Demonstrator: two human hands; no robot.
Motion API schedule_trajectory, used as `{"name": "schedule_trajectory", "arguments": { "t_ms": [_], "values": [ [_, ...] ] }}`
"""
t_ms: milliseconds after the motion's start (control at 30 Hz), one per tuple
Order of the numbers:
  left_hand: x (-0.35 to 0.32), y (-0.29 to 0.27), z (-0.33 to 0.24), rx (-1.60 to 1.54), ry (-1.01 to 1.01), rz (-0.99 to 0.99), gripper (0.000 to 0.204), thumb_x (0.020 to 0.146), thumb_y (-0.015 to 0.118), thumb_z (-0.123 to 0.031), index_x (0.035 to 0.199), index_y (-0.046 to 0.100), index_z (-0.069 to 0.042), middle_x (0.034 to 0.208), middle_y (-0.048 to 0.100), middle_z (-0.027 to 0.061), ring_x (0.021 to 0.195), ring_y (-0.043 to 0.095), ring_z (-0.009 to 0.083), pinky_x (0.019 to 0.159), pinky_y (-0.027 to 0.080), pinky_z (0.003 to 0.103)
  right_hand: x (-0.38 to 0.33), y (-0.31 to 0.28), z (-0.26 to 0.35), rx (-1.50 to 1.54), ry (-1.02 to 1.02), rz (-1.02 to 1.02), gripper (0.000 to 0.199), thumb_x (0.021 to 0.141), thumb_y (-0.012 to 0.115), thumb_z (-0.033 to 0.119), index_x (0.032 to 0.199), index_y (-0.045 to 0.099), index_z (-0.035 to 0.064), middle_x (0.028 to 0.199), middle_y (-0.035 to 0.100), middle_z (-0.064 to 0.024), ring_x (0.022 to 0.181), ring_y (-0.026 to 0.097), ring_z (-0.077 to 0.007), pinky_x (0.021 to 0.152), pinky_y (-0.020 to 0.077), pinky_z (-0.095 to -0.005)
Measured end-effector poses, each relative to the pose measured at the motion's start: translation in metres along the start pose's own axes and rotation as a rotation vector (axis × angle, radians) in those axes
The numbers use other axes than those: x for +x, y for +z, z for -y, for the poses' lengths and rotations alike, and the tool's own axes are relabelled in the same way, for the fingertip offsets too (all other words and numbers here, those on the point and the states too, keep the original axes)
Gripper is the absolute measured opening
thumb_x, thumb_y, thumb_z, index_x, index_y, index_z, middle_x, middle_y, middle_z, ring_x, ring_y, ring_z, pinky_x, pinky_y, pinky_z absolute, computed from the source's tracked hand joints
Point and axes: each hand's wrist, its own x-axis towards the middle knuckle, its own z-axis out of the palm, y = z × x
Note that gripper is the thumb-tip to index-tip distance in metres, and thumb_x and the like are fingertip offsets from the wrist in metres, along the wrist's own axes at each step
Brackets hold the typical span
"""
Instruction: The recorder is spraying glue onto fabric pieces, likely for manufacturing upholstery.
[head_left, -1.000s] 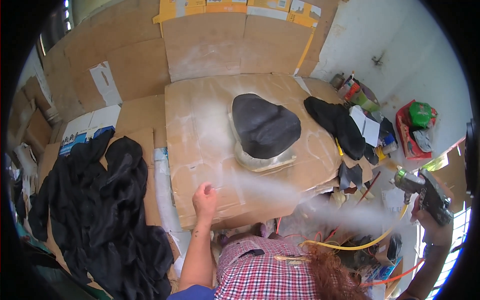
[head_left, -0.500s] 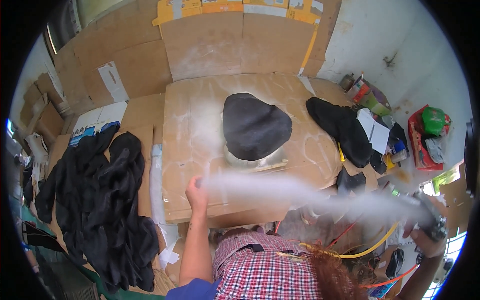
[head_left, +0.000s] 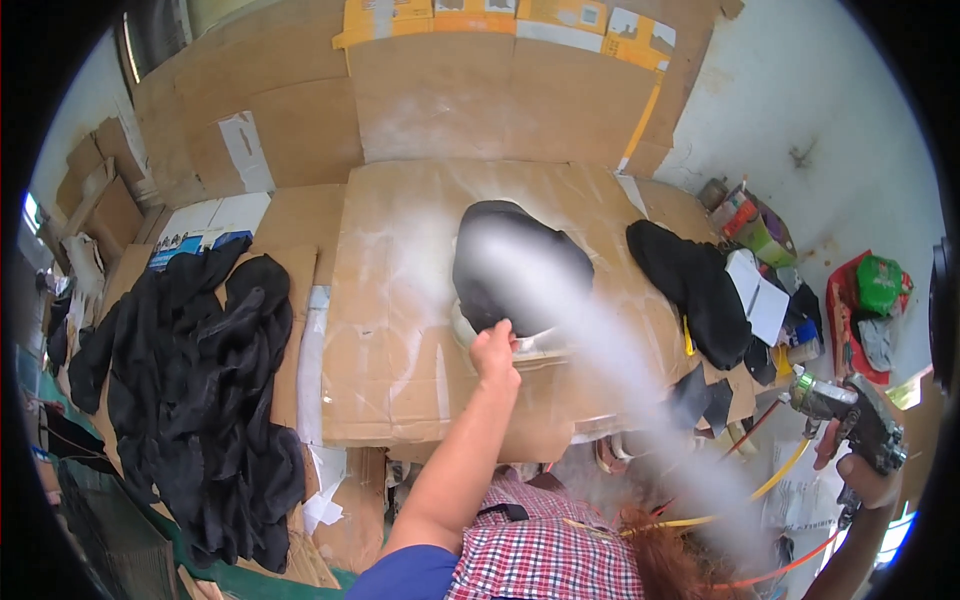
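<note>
Two yellow labelled cartons (head_left: 590, 22) above cardboard wall (head_left: 500, 90); white label (head_left: 243, 150) leftward

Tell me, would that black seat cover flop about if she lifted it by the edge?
Probably floppy: the black cover drapes over a pale form, taking its domed shape. It looks thin, so likely light, like the limp black pieces heaped beside the table. The left hand grips its near edge; the right hand holds a spray gun.
</note>
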Motion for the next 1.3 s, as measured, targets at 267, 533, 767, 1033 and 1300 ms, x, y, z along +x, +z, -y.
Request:
{"name": "schedule_trajectory", "arguments": {
  "t_ms": [267, 533, 767, 1033, 1300],
  "values": [
    [-0.032, 0.003, 0.008, -0.006, -0.033, 0.029, 0.011, 0.079, 0.063, -0.011, 0.074, 0.055, -0.006, 0.074, 0.057, 0.0005, 0.065, 0.051, 0.0100, 0.061, 0.044, 0.025, 0.043, 0.039, 0.032, -0.085, -0.118, 0.185, 0.074, 0.063, 0.078, 0.027, 0.121, 0.043, -0.0042, 0.071, 0.058, -0.0096, 0.057, 0.059, -0.0147, 0.049, 0.0505, -0.0276],
    [-0.046, 0.004, -0.003, 0.088, -0.102, 0.056, 0.025, 0.075, 0.068, -0.030, 0.091, 0.056, -0.015, 0.087, 0.059, -0.0018, 0.075, 0.056, 0.0116, 0.072, 0.032, 0.034, 0.035, -0.004, 0.007, -0.142, -0.011, -0.059, 0.076, 0.058, 0.071, 0.020, 0.125, 0.042, -0.0012, 0.077, 0.060, -0.0105, 0.055, 0.060, -0.0164, 0.049, 0.0512, -0.0266],
    [-0.043, -0.013, 0.008, 0.057, -0.066, 0.024, 0.028, 0.076, 0.069, -0.031, 0.093, 0.053, -0.016, 0.086, 0.057, -0.0019, 0.076, 0.055, 0.0126, 0.076, 0.032, 0.034, 0.071, 0.034, 0.018, -0.051, -0.019, 0.042, 0.073, 0.065, 0.074, 0.024, 0.125, 0.044, -0.0035, 0.074, 0.058, -0.0093, 0.057, 0.056, -0.0140, 0.052, 0.0474, -0.0260],
    [-0.042, 0.025, 0.006, -0.020, -0.026, -0.077, 0.017, 0.079, 0.065, -0.019, 0.086, 0.052, -0.012, 0.078, 0.055, -0.0022, 0.063, 0.052, 0.0083, 0.052, 0.034, 0.024, 0.075, 0.020, -0.008, 0.108, -0.054, 0.116, 0.064, 0.064, 0.071, 0.010, 0.121, 0.045, -0.0046, 0.077, 0.058, -0.0077, 0.062, 0.059, -0.0147, 0.057, 0.0492, -0.0260],
    [-0.038, 0.010, -0.020, -0.155, 0.095, -0.146, 0.020, 0.078, 0.062, -0.016, 0.094, 0.051, -0.010, 0.090, 0.053, 0.0044, 0.078, 0.054, 0.0200, 0.075, 0.041, 0.041, 0.102, 0.017, -0.055, 0.217, -0.098, 0.095, 0.069, 0.073, 0.067, 0.015, 0.132, 0.037, -0.0039, 0.076, 0.056, -0.0074, 0.062, 0.057, -0.0155, 0.058, 0.0475, -0.0272]
  ]
}}
